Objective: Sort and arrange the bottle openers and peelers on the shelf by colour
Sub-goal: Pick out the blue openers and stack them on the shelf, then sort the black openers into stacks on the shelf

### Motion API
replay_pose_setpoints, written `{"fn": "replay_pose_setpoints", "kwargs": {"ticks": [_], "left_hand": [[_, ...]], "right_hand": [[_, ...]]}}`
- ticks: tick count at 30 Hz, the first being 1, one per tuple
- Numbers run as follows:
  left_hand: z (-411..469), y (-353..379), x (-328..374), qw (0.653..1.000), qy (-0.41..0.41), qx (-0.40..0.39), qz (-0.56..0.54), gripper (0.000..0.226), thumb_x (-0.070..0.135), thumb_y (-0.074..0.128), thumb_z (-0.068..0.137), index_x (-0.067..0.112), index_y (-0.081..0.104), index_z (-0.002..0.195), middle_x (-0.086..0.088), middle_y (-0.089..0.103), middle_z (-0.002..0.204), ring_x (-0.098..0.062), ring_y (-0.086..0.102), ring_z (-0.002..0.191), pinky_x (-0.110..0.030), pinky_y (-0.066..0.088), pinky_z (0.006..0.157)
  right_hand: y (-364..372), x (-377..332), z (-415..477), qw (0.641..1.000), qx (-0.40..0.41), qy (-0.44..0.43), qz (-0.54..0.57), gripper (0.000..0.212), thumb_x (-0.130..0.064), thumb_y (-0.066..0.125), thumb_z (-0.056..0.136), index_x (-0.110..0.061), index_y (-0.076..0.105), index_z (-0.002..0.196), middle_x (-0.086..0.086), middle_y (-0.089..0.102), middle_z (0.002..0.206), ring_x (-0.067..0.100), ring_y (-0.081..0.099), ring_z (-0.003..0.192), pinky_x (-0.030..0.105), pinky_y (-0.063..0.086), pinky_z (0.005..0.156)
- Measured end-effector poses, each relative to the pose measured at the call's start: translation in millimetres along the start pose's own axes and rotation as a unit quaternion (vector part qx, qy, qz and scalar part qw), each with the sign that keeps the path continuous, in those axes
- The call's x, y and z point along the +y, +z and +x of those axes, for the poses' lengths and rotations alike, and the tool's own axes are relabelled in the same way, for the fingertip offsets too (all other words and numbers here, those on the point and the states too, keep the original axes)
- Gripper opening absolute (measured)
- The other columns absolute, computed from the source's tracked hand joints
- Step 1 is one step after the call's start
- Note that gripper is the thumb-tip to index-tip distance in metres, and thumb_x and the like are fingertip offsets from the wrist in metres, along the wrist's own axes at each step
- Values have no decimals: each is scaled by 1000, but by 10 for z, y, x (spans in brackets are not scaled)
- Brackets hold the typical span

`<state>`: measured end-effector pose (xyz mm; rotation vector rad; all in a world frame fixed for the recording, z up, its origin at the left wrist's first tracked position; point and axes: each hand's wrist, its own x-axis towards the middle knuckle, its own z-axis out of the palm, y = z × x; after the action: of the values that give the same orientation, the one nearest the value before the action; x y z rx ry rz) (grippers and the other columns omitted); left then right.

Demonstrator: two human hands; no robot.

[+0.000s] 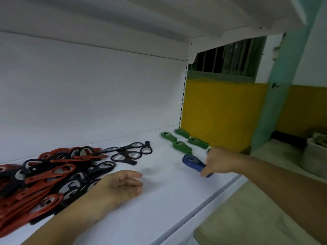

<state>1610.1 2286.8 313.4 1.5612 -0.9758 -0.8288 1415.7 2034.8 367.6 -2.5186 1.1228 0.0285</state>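
Observation:
A mixed heap of red and black bottle openers [46,177] covers the left of the white shelf [159,200]. A few black openers [131,152] lie apart behind it. Several small stacks of green openers [183,147] sit at the far right corner. My right hand [217,163] grips the handle end of a stack of blue openers [192,162], which rests on the shelf just in front of the green ones. My left hand [122,184] rests on the shelf beside the heap, fingers relaxed, holding nothing.
The shelf's front edge [217,195] runs diagonally at the right, with floor below. An upper shelf [123,20] hangs overhead. A yellow wall [221,112] and a grey sack [315,152] lie beyond the shelf's right end.

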Motion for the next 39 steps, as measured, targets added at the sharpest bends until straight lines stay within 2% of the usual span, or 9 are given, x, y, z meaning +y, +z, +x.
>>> {"fn": "replay_pose_setpoints", "kwargs": {"ticks": [10,15,18,21,23,27,32,36,39], "left_hand": [[-36,-3,37,1000,9,-4,24,48,34,78,55,20,69,101,-3,73,99,-21,67,99,-35,48,94],[-20,-34,10,999,16,16,41,28,24,73,72,20,69,100,-6,72,98,-25,67,99,-36,49,95],[11,-31,-17,994,35,55,85,14,15,70,83,25,70,94,1,72,95,-13,67,87,-24,51,83],[34,-84,-58,957,80,118,251,17,29,66,86,45,62,88,28,60,97,19,50,93,2,34,80],[46,-123,-42,931,94,105,335,18,40,62,84,51,54,96,38,43,109,27,29,113,6,20,92],[152,-233,-134,884,107,86,447,55,63,44,73,41,56,122,31,50,120,19,25,117,-13,4,115],[185,-364,-174,875,92,163,446,30,39,56,89,40,60,119,26,57,120,14,42,116,8,3,96],[168,-509,-173,861,46,268,430,15,28,56,87,30,69,93,14,66,90,-1,58,90,-14,44,81],[122,-663,-198,848,-1,344,404,15,25,56,84,18,64,74,0,64,65,-9,51,56,-22,38,53]], "right_hand": [[-174,321,304,992,-2,51,-116,63,-57,77,67,-17,32,49,-1,35,48,11,34,42,24,24,42],[-77,6,308,982,160,-87,-50,58,-53,60,85,-18,31,49,-1,27,47,15,29,47,30,20,51],[207,-355,359,974,153,-163,-21,47,-48,58,88,-24,40,53,-8,39,50,11,39,51,28,29,52],[559,-688,635,977,120,-172,-33,32,-59,52,87,-32,60,103,-9,60,107,10,56,99,24,45,78],[727,-891,877,984,85,-155,-2,64,-63,49,86,-28,40,139,-1,34,147,19,37,133,30,36,104],[891,-1352,1267,991,24,-131,24,90,-78,39,80,-33,7,152,7,-14,160,30,-5,147,44,5,120],[1095,-1634,1402,977,4,-206,-60,98,-87,29,70,-32,17,151,1,14,159,29,4,146,42,8,119],[1136,-1799,1141,944,10,-329,13,68,-64,48,85,-31,34,143,-10,37,143,15,30,134,29,29,108],[1154,-1911,956,928,-46,-368,30,72,-60,53,86,-35,24,147,-14,23,153,11,34,135,29,32,108]]}}
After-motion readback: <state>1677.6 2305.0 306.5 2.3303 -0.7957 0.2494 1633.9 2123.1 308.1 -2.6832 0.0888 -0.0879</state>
